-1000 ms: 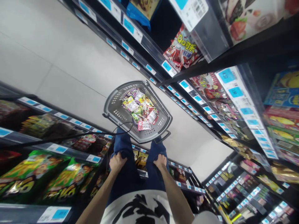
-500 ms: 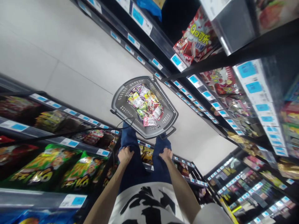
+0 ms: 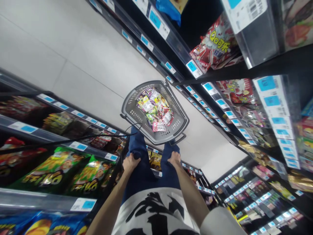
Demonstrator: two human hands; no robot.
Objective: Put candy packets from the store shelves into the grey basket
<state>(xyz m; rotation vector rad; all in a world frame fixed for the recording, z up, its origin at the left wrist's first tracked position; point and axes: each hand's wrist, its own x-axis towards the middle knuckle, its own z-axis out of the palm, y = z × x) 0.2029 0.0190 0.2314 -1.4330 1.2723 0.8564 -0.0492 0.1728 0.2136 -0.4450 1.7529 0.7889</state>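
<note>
My left hand is closed on one leg of my blue trousers, its thumb pointing inward across the cloth. On the other leg, my right hand grips the trousers in the same way, fingers curled. Beyond both hands a grey shopping basket stands on the floor by my feet, apart from the hands. Several small colourful snack packets lie inside it. The basket's handle is folded down at the rim nearest me.
Shelving with price labels lines both sides. Green snack bags sit at left, and a red candy bag at upper right. A thin black cord crosses the left side. Pale floor tiles run between the shelves.
The view has shifted slightly, so the basket and shelves appear a little further right. Both hands stay on the trouser legs.
</note>
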